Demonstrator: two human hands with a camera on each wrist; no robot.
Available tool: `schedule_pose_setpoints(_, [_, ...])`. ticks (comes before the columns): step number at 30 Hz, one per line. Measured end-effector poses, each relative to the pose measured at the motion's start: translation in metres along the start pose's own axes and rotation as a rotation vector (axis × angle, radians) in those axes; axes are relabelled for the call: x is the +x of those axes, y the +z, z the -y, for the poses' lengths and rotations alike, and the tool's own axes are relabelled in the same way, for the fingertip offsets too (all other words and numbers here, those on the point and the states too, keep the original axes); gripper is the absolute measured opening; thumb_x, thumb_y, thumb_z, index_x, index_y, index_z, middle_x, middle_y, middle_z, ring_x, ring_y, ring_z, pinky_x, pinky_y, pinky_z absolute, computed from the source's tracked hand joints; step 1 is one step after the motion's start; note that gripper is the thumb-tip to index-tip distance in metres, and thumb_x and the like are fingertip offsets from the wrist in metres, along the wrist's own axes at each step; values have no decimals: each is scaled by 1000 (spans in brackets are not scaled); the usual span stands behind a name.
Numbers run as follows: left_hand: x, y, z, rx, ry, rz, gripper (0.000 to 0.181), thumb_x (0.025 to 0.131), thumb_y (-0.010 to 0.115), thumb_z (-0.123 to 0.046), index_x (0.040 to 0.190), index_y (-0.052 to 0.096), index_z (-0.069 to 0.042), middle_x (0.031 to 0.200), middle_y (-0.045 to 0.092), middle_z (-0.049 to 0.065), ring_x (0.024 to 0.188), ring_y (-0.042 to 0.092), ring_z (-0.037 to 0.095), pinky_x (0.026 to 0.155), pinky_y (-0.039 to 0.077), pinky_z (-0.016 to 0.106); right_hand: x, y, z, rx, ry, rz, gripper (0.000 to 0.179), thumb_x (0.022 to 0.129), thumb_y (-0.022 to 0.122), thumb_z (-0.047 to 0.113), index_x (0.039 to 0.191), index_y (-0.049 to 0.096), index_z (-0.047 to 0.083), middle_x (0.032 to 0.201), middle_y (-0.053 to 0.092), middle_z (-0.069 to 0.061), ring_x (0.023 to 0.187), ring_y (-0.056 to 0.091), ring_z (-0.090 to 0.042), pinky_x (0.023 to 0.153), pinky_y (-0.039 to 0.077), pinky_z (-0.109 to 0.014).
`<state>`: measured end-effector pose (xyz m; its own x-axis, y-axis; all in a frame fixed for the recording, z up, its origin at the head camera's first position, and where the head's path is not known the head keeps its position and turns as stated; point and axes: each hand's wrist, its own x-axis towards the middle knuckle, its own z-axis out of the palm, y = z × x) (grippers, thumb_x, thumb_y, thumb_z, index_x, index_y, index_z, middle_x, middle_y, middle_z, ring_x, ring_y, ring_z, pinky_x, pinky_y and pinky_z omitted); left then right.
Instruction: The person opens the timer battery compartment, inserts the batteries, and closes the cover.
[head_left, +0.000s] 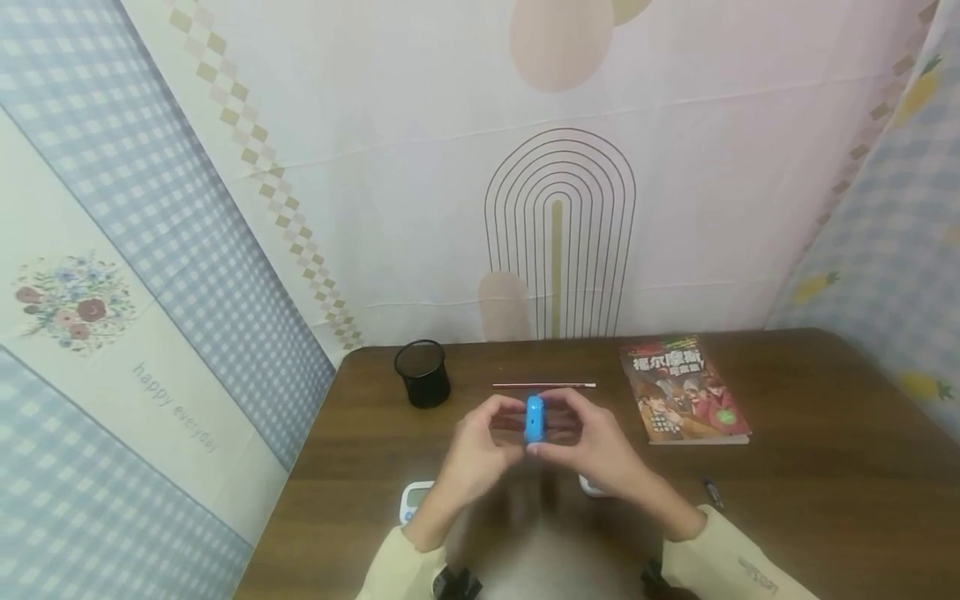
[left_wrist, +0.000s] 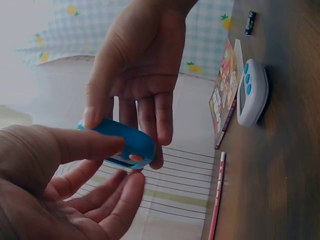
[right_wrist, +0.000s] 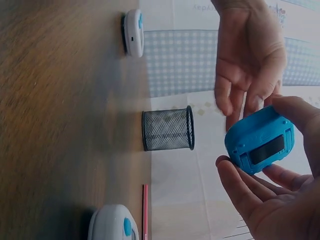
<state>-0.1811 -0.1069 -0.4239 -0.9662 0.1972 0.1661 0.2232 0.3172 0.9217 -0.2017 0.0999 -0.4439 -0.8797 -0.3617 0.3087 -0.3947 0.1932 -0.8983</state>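
A small blue digital timer (head_left: 534, 419) is held up above the table between both hands. My left hand (head_left: 480, 450) pinches it on one side, the thumb lying across its face in the left wrist view. From the other side my right hand (head_left: 600, 437) pinches its edges with thumb and fingers. The right wrist view shows the back of the blue timer (right_wrist: 262, 140), which has a dark rectangular strip. Below the left forearm lies a white timer (head_left: 414, 497) with a screen. Another white timer (left_wrist: 253, 92) with blue buttons is partly hidden under the right hand in the head view.
A black mesh pen holder (head_left: 424, 375) stands at the back left. Behind the hands lies a red pencil (head_left: 543, 385). A comic-style book (head_left: 684, 392) is at the back right, and a small dark battery-like cylinder (head_left: 713, 492) lies right of the right forearm. Cloth hangs behind the table.
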Motion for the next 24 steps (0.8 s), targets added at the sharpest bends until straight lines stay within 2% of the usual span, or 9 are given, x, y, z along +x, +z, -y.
schedule_pose_setpoints(4, [-1, 1, 1, 29, -13, 28, 48, 87, 84, -1, 130, 64, -12, 128, 71, 9, 119, 70, 30, 93, 64, 42, 0, -1, 1, 29, 33, 33, 68, 82, 92, 15, 141, 58, 10, 140, 65, -20, 119, 72, -38, 94, 63, -35])
schedule_pose_setpoints(7, [-2, 1, 1, 38, -26, 42, 50, 88, 85, -4, 130, 61, -14, 132, 69, 10, 121, 69, 31, 95, 63, 42, 0, -2, 1, 41, 47, 54, 68, 83, 91, 16, 142, 58, 9, 139, 66, -21, 121, 71, -40, 95, 62, -36])
schedule_pose_setpoints(15, [-2, 4, 1, 52, -61, 47, 52, 86, 85, 0, 128, 57, -13, 137, 66, 20, 113, 74, 34, 91, 65, 40, 0, -6, 0, 88, 50, 126, 69, 86, 86, 10, 146, 54, -6, 139, 64, -29, 121, 70, -42, 98, 61, -35])
schedule_pose_setpoints(20, [-2, 3, 1, 129, -68, 35, 52, 85, 87, -2, 127, 58, -13, 135, 66, 18, 110, 73, 33, 90, 65, 42, 0, -6, 0, 118, 62, 140, 68, 86, 85, 5, 145, 54, -8, 136, 65, -32, 117, 72, -42, 94, 63, -34])
schedule_pose_setpoints(24, [-3, 3, 2, 245, -61, 26, 52, 82, 91, -7, 123, 59, -12, 126, 67, 13, 103, 70, 28, 90, 64, 43, 0, -5, -2, 109, 67, 140, 66, 83, 86, 1, 142, 56, -7, 128, 69, -30, 109, 75, -38, 90, 64, -32])
